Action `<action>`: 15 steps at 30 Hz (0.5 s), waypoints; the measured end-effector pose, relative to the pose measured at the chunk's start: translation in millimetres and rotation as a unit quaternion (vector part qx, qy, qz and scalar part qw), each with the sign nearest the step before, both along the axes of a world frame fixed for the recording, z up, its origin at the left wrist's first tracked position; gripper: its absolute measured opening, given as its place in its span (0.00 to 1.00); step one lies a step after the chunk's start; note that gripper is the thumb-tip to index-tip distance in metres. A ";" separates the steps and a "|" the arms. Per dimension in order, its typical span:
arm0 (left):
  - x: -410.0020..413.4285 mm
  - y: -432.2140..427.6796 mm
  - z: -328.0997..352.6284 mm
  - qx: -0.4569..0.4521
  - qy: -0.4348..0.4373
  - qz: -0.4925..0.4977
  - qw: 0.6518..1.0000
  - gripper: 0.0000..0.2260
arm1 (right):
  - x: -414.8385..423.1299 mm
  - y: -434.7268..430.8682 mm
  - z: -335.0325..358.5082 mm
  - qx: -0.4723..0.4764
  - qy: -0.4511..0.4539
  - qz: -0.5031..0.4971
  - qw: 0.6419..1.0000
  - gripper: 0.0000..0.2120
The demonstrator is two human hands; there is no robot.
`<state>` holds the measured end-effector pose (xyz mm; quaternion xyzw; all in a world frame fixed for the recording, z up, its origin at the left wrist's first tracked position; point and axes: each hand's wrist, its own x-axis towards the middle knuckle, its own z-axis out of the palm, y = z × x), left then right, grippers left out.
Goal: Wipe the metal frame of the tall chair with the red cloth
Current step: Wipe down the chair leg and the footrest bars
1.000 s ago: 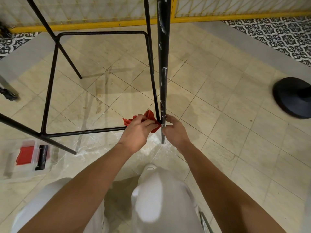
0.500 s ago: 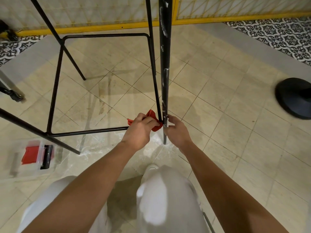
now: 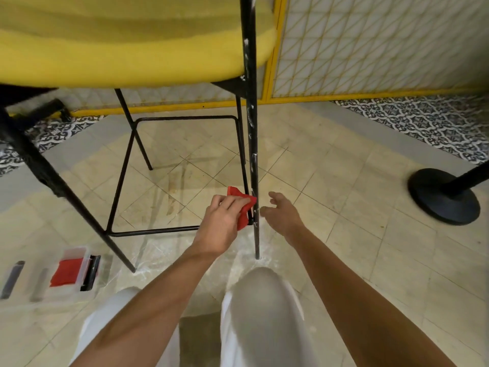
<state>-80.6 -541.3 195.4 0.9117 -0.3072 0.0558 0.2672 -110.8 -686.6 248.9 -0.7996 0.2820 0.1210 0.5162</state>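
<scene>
Yellow padding of the tall chair's broad seat [image 3: 127, 46] fills the upper left, and below it the thin black metal frame [image 3: 239, 144] spreads into slanted legs joined low down by a rectangular footrest rail. Pale tiled floor [image 3: 330, 207] lies open on every side of the near vertical leg [image 3: 252, 144], whose paint is chipped white in patches, so a stroke up or down it meets nothing; the round black base of a barrier post [image 3: 444, 196] sits well apart to the right. At lower left a clear plastic box with something red inside [image 3: 72, 271] rests on the floor, out of the way. The left hand [image 3: 223, 221] is closed around the crumpled red cloth [image 3: 242, 205], pressing it to the near leg right at the corner where the footrest rail meets it, probably to work that joint. The right hand [image 3: 281, 210] hangs just beside the same leg with its fingers spread and nothing in them, seemingly not touching the metal, though blur makes that uncertain.
</scene>
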 end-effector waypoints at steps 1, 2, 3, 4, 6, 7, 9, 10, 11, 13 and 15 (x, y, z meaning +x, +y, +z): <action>-3.8 0.5 10.4 -0.012 -0.015 -0.003 1.000 0.20 | -3.7 0.1 12.6 -0.002 -0.012 0.003 1.000 0.29; -6.6 0.3 21.3 -0.021 -0.028 -0.001 0.999 0.20 | -6.8 -0.6 24.9 -0.001 -0.025 0.006 1.000 0.29; -9.1 -0.3 32.3 -0.029 -0.034 0.005 0.999 0.19 | -9.7 -1.0 36.0 0.000 -0.038 0.009 0.999 0.30; -11.4 -0.6 45.7 -0.036 -0.045 0.012 0.998 0.17 | -13.3 -1.0 49.1 -0.001 -0.052 0.014 0.999 0.30; -18.1 0.6 69.1 -0.049 -0.064 0.011 0.997 0.18 | -22.5 1.6 73.8 -0.003 -0.079 0.018 0.997 0.29; -22.6 2.0 89.2 -0.059 -0.088 0.008 0.994 0.19 | -27.4 4.1 93.2 -0.012 -0.106 0.018 0.994 0.29; -22.3 -2.4 104.7 -0.075 -0.116 0.001 0.990 0.20 | -27.0 7.1 105.6 -0.019 -0.127 0.015 0.992 0.26; -24.8 -3.2 113.2 -0.085 -0.130 0.000 0.988 0.20 | -30.3 9.9 113.8 -0.018 -0.142 0.013 0.990 0.25; -30.1 -1.2 130.8 -0.098 -0.141 0.007 0.985 0.20 | -34.9 14.7 129.2 -0.010 -0.164 0.010 0.986 0.22; -32.2 -0.2 157.1 -0.118 -0.156 0.009 0.981 0.19 | -38.6 20.9 151.7 0.017 -0.207 0.009 0.978 0.14; -34.3 2.6 186.0 -0.133 -0.183 0.013 0.974 0.19 | -42.1 25.7 178.8 0.052 -0.254 -0.006 0.966 0.10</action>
